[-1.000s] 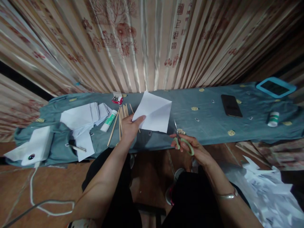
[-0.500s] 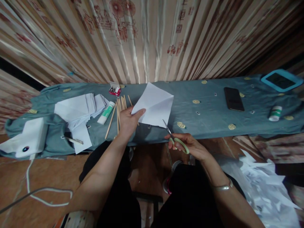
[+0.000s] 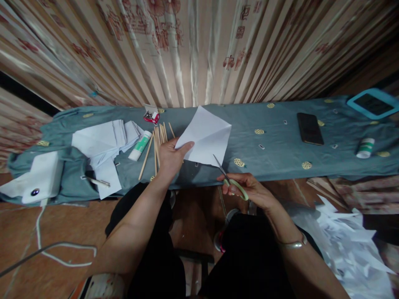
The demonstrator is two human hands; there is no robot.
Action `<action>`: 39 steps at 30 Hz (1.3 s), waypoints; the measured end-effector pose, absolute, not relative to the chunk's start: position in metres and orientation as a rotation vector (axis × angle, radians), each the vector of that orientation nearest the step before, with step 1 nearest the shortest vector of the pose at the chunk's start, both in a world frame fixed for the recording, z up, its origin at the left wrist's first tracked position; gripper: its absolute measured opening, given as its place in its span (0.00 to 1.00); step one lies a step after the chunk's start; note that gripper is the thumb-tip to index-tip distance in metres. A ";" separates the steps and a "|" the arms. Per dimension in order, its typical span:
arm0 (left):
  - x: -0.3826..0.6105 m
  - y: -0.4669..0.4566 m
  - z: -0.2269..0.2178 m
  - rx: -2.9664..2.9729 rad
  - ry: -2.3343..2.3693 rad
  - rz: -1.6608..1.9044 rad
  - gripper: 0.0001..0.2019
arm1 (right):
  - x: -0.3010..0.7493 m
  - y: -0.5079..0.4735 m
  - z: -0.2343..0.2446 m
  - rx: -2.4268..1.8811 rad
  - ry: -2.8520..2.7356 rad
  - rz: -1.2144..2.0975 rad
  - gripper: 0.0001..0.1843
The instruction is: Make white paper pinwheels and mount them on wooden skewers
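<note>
Scissors (image 3: 229,181) | tips up-left, at paper (image 3: 207,135) | long axis diagonal

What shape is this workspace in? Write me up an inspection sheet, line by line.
Surface: teal cloth, bunched at left.
Work items: creased white paper; scissors, tip overlapping its near edge in view.
Clutter: wooden sticks, two green-and-white tubes, paper stack, pen, red box, phone, blue-framed tablet.
Hands: left hand grips the paper; right hand holds the scissors.
Cables: white cable from white device, looping below the cloth's edge.
Surroundings: patterned curtain behind; paper scraps lower right.
</note>
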State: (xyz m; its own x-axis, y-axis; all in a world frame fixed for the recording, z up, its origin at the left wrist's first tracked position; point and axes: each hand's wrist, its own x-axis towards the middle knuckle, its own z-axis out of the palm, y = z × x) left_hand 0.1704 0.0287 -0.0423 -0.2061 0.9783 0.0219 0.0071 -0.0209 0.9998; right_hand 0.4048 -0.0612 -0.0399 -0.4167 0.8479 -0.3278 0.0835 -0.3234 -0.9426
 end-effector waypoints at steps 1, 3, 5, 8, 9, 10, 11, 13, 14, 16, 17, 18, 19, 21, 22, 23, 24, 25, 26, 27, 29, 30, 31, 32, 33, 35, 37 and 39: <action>0.170 0.029 -0.042 1.124 1.354 1.375 0.15 | 0.405 -0.061 -0.040 -1.229 -1.351 1.795 0.31; 0.170 0.029 -0.042 1.123 1.356 1.371 0.16 | 0.405 -0.062 -0.041 -1.223 -1.339 1.791 0.30; 0.170 0.028 -0.041 1.121 1.353 1.374 0.16 | 0.406 -0.062 -0.042 -1.220 -1.326 1.789 0.29; 0.171 0.028 -0.040 1.116 1.339 1.382 0.15 | 0.406 -0.062 -0.044 -1.239 -1.306 1.801 0.28; 0.171 0.028 -0.040 1.113 1.335 1.385 0.14 | 0.406 -0.062 -0.045 -1.243 -1.297 1.806 0.28; 0.171 0.028 -0.040 1.109 1.333 1.389 0.14 | 0.406 -0.062 -0.046 -1.244 -1.288 1.809 0.27; 0.171 0.029 -0.041 1.107 1.330 1.391 0.14 | 0.406 -0.062 -0.046 -1.241 -1.277 1.809 0.27; 0.171 0.029 -0.041 1.103 1.328 1.391 0.14 | 0.405 -0.061 -0.047 -1.244 -1.254 1.805 0.26; 0.171 0.029 -0.041 1.101 1.331 1.389 0.14 | 0.405 -0.061 -0.046 -1.249 -1.246 1.805 0.26; 0.171 0.030 -0.041 1.100 1.339 1.385 0.15 | 0.404 -0.061 -0.046 -1.260 -1.241 1.806 0.26; 0.171 0.030 -0.041 1.098 1.342 1.384 0.15 | 0.403 -0.061 -0.045 -1.266 -1.242 1.806 0.26; 0.171 0.029 -0.040 1.093 1.345 1.384 0.15 | 0.403 -0.061 -0.045 -1.272 -1.245 1.806 0.27; 0.171 0.029 -0.040 1.088 1.346 1.381 0.16 | 0.402 -0.061 -0.044 -1.277 -1.248 1.806 0.27; 0.172 0.027 -0.039 1.073 1.342 1.365 0.16 | 0.401 -0.061 -0.043 -1.291 -1.249 1.801 0.27; 0.173 0.026 -0.039 1.067 1.336 1.352 0.16 | 0.400 -0.061 -0.043 -1.295 -1.247 1.796 0.28; 0.174 0.024 -0.039 1.066 1.331 1.339 0.15 | 0.400 -0.061 -0.042 -1.298 -1.242 1.788 0.28; 0.175 0.023 -0.039 1.068 1.325 1.327 0.15 | 0.399 -0.061 -0.042 -1.299 -1.237 1.779 0.29; 0.175 0.022 -0.039 1.070 1.320 1.318 0.14 | 0.399 -0.062 -0.042 -1.299 -1.231 1.770 0.29; 0.176 0.022 -0.039 1.070 1.316 1.313 0.14 | 0.398 -0.062 -0.042 -1.299 -1.226 1.762 0.29; 0.177 0.021 -0.040 1.068 1.315 1.307 0.13 | 0.398 -0.062 -0.042 -1.299 -1.221 1.756 0.28; 0.177 0.021 -0.040 1.058 1.310 1.304 0.13 | 0.398 -0.062 -0.042 -1.299 -1.207 1.755 0.28; 0.177 0.021 -0.040 1.053 1.307 1.302 0.13 | 0.398 -0.062 -0.043 -1.299 -1.194 1.759 0.28; 0.177 0.022 -0.040 1.051 1.306 1.299 0.13 | 0.398 -0.062 -0.043 -1.299 -1.178 1.766 0.28; 0.177 0.022 -0.040 1.050 1.306 1.300 0.13 | 0.397 -0.062 -0.043 -1.300 -1.161 1.773 0.28; 0.177 0.022 -0.040 1.049 1.309 1.302 0.13 | 0.397 -0.062 -0.043 -1.301 -1.145 1.779 0.27; 0.177 0.022 -0.040 1.044 1.315 1.307 0.13 | 0.397 -0.062 -0.044 -1.301 -1.128 1.787 0.27; 0.177 0.022 -0.039 1.033 1.313 1.312 0.13 | 0.396 -0.062 -0.044 -1.305 -1.122 1.795 0.27; 0.178 0.021 -0.038 1.015 1.297 1.305 0.14 | 0.396 -0.062 -0.043 -1.312 -1.122 1.803 0.28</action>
